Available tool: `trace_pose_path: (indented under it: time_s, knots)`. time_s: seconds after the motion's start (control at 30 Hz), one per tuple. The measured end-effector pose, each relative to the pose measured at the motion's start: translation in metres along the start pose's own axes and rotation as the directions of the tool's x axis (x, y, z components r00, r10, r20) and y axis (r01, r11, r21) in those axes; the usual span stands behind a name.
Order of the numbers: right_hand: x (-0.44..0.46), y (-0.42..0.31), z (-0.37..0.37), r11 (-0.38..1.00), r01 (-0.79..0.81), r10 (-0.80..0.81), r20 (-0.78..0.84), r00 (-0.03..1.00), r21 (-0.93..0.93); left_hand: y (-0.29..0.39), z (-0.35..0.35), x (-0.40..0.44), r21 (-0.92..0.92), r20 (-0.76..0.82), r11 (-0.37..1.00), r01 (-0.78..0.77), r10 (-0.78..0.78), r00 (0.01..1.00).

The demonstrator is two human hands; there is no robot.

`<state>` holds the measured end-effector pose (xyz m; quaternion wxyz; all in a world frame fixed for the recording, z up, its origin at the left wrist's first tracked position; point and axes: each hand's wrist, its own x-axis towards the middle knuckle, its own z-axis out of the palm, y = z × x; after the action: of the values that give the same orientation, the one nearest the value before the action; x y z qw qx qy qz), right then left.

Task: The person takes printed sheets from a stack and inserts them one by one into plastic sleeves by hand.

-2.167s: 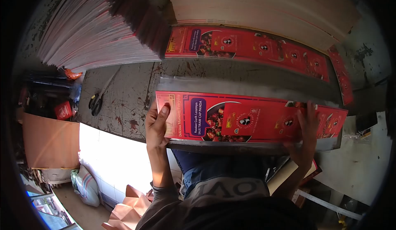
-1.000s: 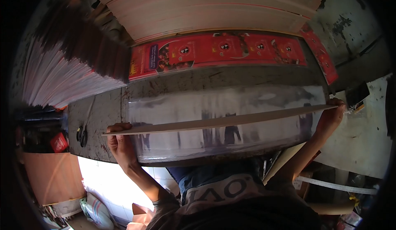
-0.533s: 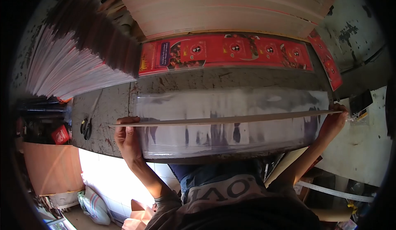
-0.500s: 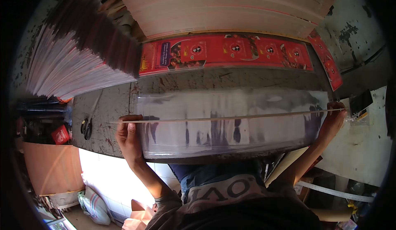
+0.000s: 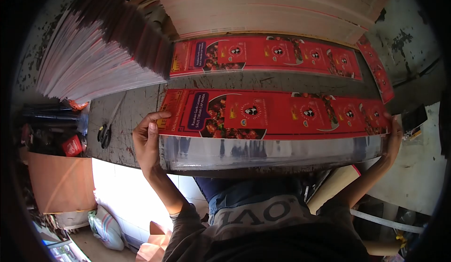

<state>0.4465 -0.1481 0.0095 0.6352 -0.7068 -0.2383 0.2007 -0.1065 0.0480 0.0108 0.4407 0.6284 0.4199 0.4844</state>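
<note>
A long red printed strip [image 5: 277,116] with food pictures and panda logos is held flat by its two short ends. My left hand [image 5: 149,135] grips its left end, thumb on top. At the right end my right hand [image 5: 393,133] is closed on the strip, its fingers partly hidden. Beneath the strip lies clear plastic film [image 5: 282,154], its front part showing along the near table edge. A similar red strip [image 5: 263,57] rests farther back on the table.
On the left leans a tall fanned stack of sheets [image 5: 103,55]. Black-handled scissors [image 5: 104,135] lie on the worn dark table [image 5: 127,142]. A pile of pale boards [image 5: 268,8] stands at the back. Another red strip [image 5: 376,69] sits at the right.
The strip was edge-on above the film; now its red printed face is turned up and covers the film's rear part. Both hands turned with it. The view shifted slightly.
</note>
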Motion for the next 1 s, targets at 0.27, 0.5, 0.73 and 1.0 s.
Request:
trace_pose_path:
  time_s: [0.27,0.5,0.73,1.0]
  knots:
    - [-0.003,0.008,0.0,0.998,0.054,-0.049,0.111,0.993,-0.038,0.004,0.014,0.005,0.012,-0.144,1.0,-0.027,0.028,0.989]
    - [0.001,-0.031,0.049,0.856,0.426,-0.376,0.213,0.902,-0.293,0.004,0.018,0.036,-0.105,-0.155,0.994,-0.004,-0.012,0.988]
    - [-0.017,-0.076,0.149,0.292,0.835,-0.574,0.613,0.543,-0.466,-0.004,0.026,0.041,-0.153,-0.062,0.987,0.057,-0.067,0.996]
    - [-0.001,-0.095,0.181,0.539,0.77,-0.378,0.719,0.583,-0.34,0.004,0.049,0.01,0.708,0.068,0.706,-0.026,-0.03,0.997]
